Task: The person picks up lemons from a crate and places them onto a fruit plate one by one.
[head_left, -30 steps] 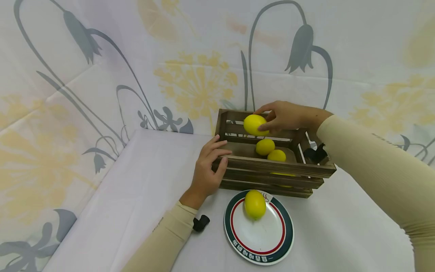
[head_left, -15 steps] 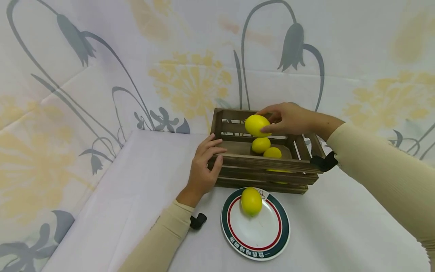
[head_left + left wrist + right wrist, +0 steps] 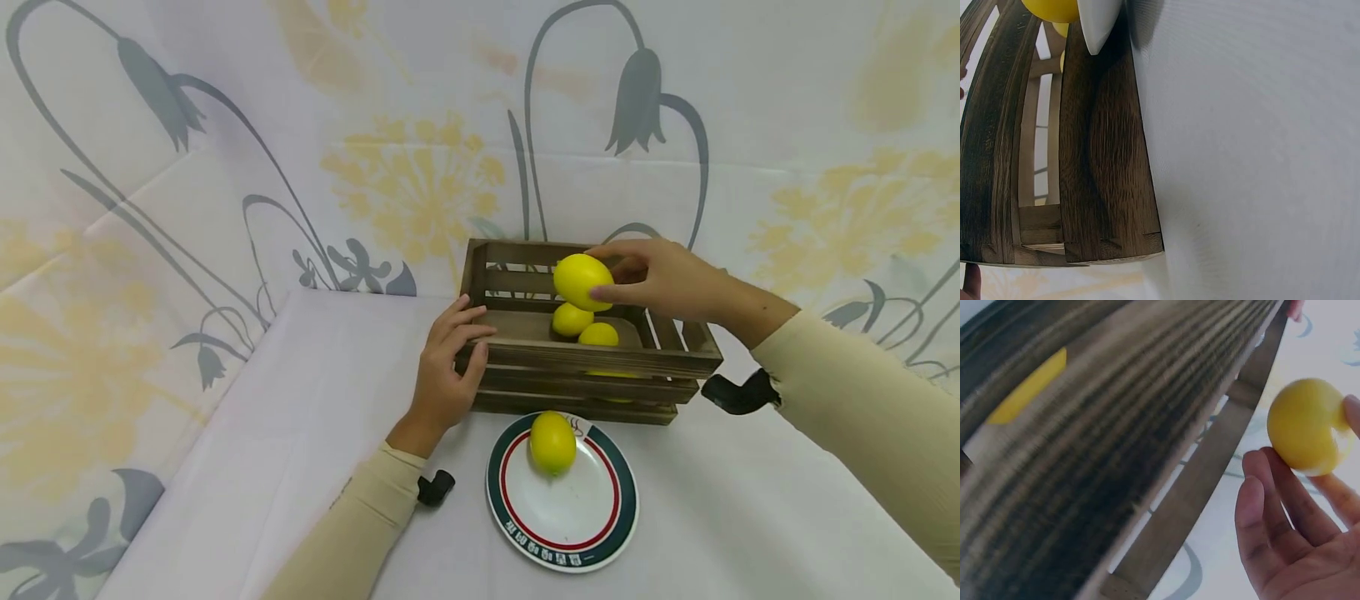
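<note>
A yellow lemon (image 3: pixel 582 282) is pinched between the thumb and fingers of my right hand (image 3: pixel 660 279), held above the dark wooden crate (image 3: pixel 592 358). The right wrist view shows that lemon (image 3: pixel 1305 424) at the fingertips, apart from the slats. Inside the crate lie more lemons, one of them at the middle (image 3: pixel 572 320), others partly hidden by the front slats. My left hand (image 3: pixel 447 358) rests on the crate's left end, fingers extended over its rim. In front of the crate, a single lemon (image 3: pixel 553 443) sits on a round plate (image 3: pixel 562 562) with a green and red border.
A white cloth (image 3: pixel 345 367) covers the table. Behind the crate rises a floral-printed backdrop (image 3: pixel 420 183). The plate stands close to the crate's front side. A black wrist camera (image 3: pixel 742 392) hangs by the crate's right end.
My right hand has moved slightly to the right over the crate with the lemon in its grip. The left hand stays at the crate's left end. The whole view has shifted a little.
</note>
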A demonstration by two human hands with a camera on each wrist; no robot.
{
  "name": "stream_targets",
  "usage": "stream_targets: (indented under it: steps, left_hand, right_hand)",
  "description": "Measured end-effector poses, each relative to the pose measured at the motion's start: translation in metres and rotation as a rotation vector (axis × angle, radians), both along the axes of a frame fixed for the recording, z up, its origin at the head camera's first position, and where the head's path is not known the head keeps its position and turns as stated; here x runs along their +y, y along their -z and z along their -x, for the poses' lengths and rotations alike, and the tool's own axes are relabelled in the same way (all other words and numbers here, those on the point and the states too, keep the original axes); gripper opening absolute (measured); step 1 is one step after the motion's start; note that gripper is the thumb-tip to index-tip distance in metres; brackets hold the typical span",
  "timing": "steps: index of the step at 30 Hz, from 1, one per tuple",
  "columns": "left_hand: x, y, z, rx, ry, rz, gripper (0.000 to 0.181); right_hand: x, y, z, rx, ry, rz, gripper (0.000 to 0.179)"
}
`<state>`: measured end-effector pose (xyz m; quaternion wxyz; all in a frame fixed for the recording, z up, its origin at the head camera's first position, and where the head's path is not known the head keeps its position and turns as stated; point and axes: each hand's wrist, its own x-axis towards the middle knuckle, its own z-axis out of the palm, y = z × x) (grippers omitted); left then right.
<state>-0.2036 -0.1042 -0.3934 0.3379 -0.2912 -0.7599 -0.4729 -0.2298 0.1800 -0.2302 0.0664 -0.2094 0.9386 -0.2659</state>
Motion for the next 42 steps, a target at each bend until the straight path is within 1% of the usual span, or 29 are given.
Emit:
stream_targets:
  steps: [4,12,16,19,23,28,32,37,42]
  left_hand:
    - [-0.003,0.0,0.001,0.009,-0.005,-0.006,0.022]
    - [0.0,0.002,0.001,0.011,0.008,-0.01,0.022]
    - [0.002,0.001,0.001,0.011,0.013,-0.009,0.021]
    - [0.003,0.003,0.001,0.003,0.009,-0.005,0.021]
    - [0.003,0.007,0.001,0.003,0.0,0.009,0.022]
    - [0.0,0.004,0.001,0.018,-0.019,0.023,0.022]
    - [0.0,0.005,0.001,0.018,-0.026,0.032,0.022]
    - [-0.001,0.004,0.0,0.029,-0.026,0.027,0.022]
    - [0.0,0.003,0.001,0.028,-0.022,0.031,0.022]
  right_hand:
    - [0.0,0.002,-0.01,0.033,0.036,0.029,0.062]
    - [0.001,0.012,-0.032,0.079,0.063,0.097,0.057]
    - [0.004,0.018,-0.041,0.094,0.053,0.127,0.056]
    - [0.006,0.024,-0.047,0.111,0.039,0.15,0.057]
    - [0.007,0.031,-0.056,0.12,0.051,0.174,0.058]
    - [0.007,0.036,-0.067,0.143,0.035,0.231,0.056]
    - [0.008,0.04,-0.076,0.166,0.036,0.249,0.055]
    - [0.008,0.044,-0.086,0.158,0.055,0.256,0.056]
    - [0.009,0.05,-0.096,0.156,0.042,0.291,0.055]
